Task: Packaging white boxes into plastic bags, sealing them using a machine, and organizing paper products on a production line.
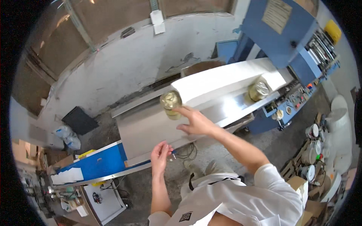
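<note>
A shiny gold-coloured cylinder point(171, 101), probably a jar or can, stands on the metal table at the left end of a long row of white paper-like material point(222, 82). My right hand point(194, 121) reaches to its lower right side. The index fingertip is at the cylinder's edge and the thumb is spread away, with no grip closed round it. Lower down, near the table's front edge, my left hand point(161, 152) has its fingers and thumb drawn together; nothing shows in them. A second gold cylinder point(259, 90) stands at the row's right end.
The bare metal tabletop point(139, 130) leads left to a blue conveyor belt point(102, 160) carrying white pieces point(71, 176). A blue machine point(279, 30) stands at the right end, with a control panel beneath. A white wall point(124, 64) runs behind.
</note>
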`<state>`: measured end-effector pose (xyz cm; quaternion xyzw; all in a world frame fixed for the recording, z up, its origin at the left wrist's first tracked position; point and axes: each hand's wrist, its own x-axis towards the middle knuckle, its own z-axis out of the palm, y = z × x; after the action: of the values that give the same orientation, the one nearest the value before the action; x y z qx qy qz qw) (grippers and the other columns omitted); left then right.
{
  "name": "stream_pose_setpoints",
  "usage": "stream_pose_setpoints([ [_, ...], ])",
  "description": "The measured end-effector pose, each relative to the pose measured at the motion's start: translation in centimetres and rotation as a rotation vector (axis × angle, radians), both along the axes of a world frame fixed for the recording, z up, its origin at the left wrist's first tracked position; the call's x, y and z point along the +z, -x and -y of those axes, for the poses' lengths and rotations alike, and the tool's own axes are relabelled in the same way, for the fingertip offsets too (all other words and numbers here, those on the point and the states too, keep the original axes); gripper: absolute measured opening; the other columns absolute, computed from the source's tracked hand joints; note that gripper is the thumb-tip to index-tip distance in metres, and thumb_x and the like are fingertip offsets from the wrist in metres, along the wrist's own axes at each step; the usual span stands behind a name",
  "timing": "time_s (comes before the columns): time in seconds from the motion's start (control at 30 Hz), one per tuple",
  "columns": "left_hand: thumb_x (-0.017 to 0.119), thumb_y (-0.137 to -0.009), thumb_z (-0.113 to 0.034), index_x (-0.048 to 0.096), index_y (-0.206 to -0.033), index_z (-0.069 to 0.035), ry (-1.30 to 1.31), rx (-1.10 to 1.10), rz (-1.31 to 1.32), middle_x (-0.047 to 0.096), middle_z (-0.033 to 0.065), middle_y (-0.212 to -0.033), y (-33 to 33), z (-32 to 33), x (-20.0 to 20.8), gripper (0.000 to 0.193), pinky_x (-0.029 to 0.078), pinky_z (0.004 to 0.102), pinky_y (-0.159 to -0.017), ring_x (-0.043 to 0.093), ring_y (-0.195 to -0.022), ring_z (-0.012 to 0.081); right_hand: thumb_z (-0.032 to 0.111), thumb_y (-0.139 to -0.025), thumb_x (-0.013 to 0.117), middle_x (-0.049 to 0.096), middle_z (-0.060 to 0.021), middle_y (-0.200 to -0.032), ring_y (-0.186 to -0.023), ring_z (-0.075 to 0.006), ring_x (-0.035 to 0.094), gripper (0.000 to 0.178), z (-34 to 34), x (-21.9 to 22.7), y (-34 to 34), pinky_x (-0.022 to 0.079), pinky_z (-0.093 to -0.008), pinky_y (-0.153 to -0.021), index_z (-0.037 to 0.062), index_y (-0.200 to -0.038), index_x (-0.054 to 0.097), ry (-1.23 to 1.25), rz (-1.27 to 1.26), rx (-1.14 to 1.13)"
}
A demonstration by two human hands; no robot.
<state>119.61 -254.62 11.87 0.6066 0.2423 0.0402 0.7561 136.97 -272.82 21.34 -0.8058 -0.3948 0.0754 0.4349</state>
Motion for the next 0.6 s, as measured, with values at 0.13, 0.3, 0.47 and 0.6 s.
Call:
stream_pose_setpoints([
  [0.13,0.061,-0.099,-0.020,0.058,-0.125,0.002,-0.025,0.074,0.010,0.070,0.0105,-0.103,-1.7,-1.7,1.6,0.034,0.052,0.0257,-0.074,0.068,-0.086,0.0150,0.017,-0.069,0.078,0.041,-0.0258,-0.143,-0.132,-0.0450,0.041,0.082,-6.4,-3.0,-9.2,0.041,-0.0464,-0.108,0.0123,-0.144,0.043,0.448,0.484,0.116],
  [0.3,0.061,-0.099,-0.021,0.061,-0.121,0.001,-0.175,0.331,-0.030,0.070,0.0075,-0.096,-2.1,-3.8,3.5,0.032,0.050,0.0242,-0.068,0.067,-0.083,0.0123,0.021,-0.072,0.072,0.045,-0.0337,-0.133,-0.125,-0.0453,0.047,0.075,-7.6,-2.7,-9.7,0.040,-0.0486,-0.106,0.0040,-0.140,0.043,0.633,0.629,0.205],
  [0.47,0.056,-0.101,-0.029,0.064,-0.108,0.003,-0.571,0.157,-0.032,0.068,0.0041,-0.090,-11.7,-5.2,4.6,0.033,0.048,0.0263,-0.070,0.059,-0.083,0.0068,0.018,-0.081,0.063,0.053,-0.0280,-0.118,-0.108,-0.0380,0.054,0.059,-6.8,-5.9,-6.2,0.045,-0.0461,-0.094,0.0041,-0.136,0.047,0.506,0.716,0.267],
  [0.6,0.053,-0.102,-0.037,0.065,-0.103,0.005,-0.574,-0.144,-0.140,0.065,0.0038,-0.085,-20.8,-2.8,2.6,0.043,0.048,0.0281,-0.070,0.056,-0.078,0.0088,0.036,-0.079,0.075,0.044,-0.0335,-0.134,-0.125,-0.0479,0.044,0.069,-2.4,-3.9,-3.9,0.039,-0.0520,-0.106,0.0029,-0.134,0.049,0.354,0.364,0.543],
])
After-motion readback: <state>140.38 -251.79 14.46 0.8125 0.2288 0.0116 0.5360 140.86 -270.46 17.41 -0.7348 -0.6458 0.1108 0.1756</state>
